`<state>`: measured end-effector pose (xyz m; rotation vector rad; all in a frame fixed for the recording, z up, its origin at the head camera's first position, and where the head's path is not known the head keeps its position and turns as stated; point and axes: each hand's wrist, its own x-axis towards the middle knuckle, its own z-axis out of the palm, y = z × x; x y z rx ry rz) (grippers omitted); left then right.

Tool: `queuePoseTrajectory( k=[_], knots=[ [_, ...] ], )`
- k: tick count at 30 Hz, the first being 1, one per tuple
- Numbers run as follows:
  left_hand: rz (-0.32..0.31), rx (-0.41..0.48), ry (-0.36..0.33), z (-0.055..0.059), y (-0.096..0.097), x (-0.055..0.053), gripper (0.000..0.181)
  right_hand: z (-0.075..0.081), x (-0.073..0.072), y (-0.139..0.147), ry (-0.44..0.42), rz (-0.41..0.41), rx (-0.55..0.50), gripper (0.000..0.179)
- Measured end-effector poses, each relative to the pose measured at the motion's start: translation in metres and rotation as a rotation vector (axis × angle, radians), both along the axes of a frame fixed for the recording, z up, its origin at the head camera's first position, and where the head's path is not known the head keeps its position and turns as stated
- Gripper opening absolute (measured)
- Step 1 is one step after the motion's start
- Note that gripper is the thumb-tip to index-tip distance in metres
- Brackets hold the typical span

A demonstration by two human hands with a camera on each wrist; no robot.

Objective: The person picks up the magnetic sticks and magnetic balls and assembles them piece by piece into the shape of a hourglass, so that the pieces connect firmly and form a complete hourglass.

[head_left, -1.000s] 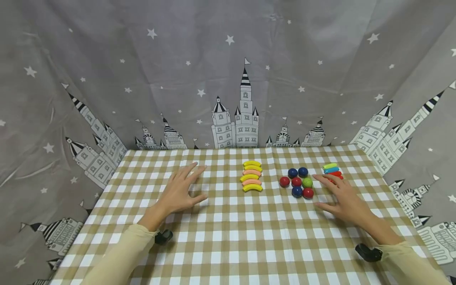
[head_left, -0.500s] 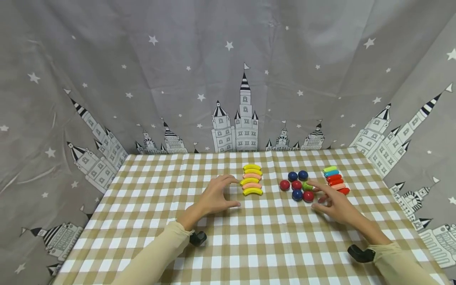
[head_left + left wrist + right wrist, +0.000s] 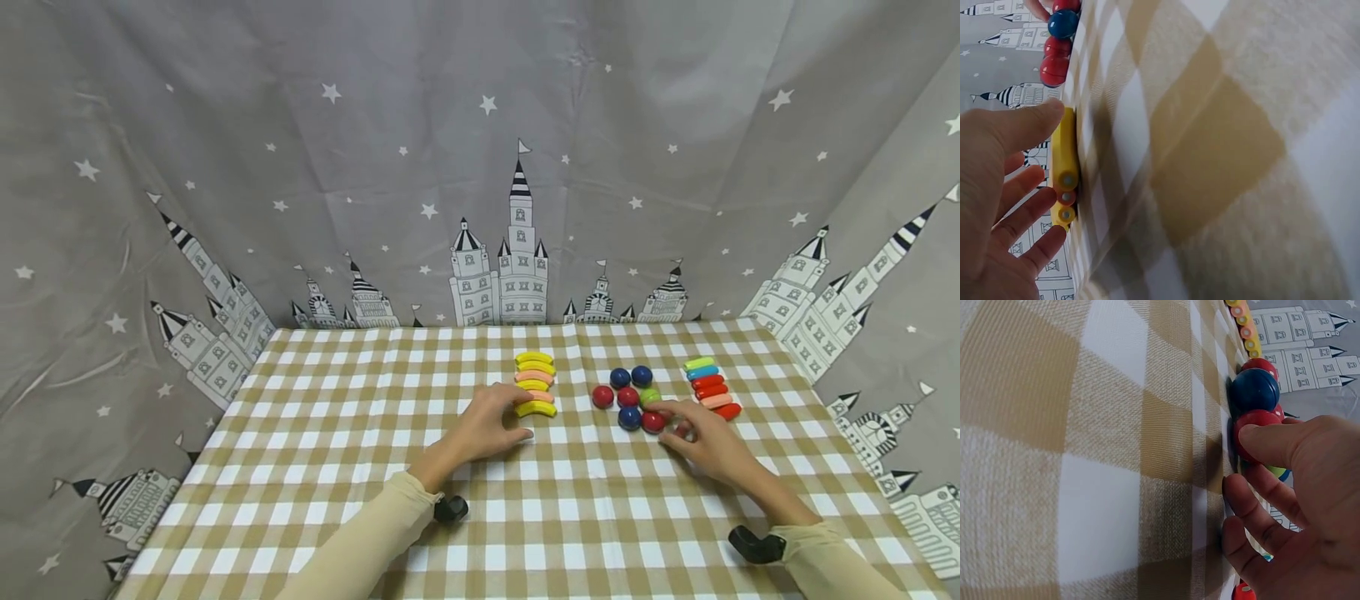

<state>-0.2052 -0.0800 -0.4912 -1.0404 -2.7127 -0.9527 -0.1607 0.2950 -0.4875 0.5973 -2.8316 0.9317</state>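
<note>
In the head view, my left hand (image 3: 487,425) reaches to a column of short curved toy rods (image 3: 535,357), yellow and pink. Its fingertips overlap the near rods, and its thumb sits just in front of the nearest yellow rod (image 3: 1066,150), which has a pale round dot at its end. My right hand (image 3: 708,442) is at a cluster of glossy red, blue and green balls. Its thumb and forefinger pinch the nearest red ball (image 3: 1254,440) from opposite sides; the forefinger is mostly hidden in the right wrist view. A blue ball (image 3: 1255,389) stands beside that red one.
Several short straight rods (image 3: 708,382) in green, blue, red and pink lie in a slanted row behind the right hand. A brown-and-white checked cloth (image 3: 360,417) covers the table. A grey curtain (image 3: 390,125) printed with castles rises at its back edge.
My left hand has moved right, from the left part of the table to the curved rods. The right hand has come down from beside the straight rods onto the near red ball.
</note>
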Motion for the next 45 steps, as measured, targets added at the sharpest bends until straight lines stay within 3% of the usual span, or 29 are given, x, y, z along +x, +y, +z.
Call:
queuePoseTrajectory(
  k=[6, 13, 17, 23, 30, 37, 45],
  knots=[
    [0.021, -0.045, 0.033, -0.006, 0.005, 0.002, 0.046, -0.003, 0.001, -0.005, -0.055, -0.037, 0.019, 0.042],
    [-0.012, -0.068, 0.112, -0.009, 0.012, 0.004, 0.043, -0.003, 0.003, -0.006, -0.075, -0.06, 0.018, 0.038],
    [-0.006, -0.085, 0.113, -0.007, 0.016, 0.006, 0.038, -0.002, 0.004, -0.006, -0.075, -0.053, 0.022, 0.038],
    [0.012, -0.129, 0.071, 0.0, 0.019, 0.008, 0.02, 0.001, 0.006, -0.004, -0.072, -0.041, 0.027, 0.038],
    [0.005, -0.171, -0.012, 0.007, 0.023, 0.001, 0.013, 0.002, 0.006, -0.005, -0.152, -0.083, 0.01, 0.039],
    [0.07, -0.074, -0.174, 0.01, 0.02, 0.001, 0.018, 0.003, 0.007, -0.006, -0.14, -0.089, 0.002, 0.037],
    [0.104, -0.01, -0.196, 0.005, 0.008, 0.005, 0.008, 0.008, 0.014, -0.017, -0.089, 0.003, -0.085, 0.034]
  ],
)
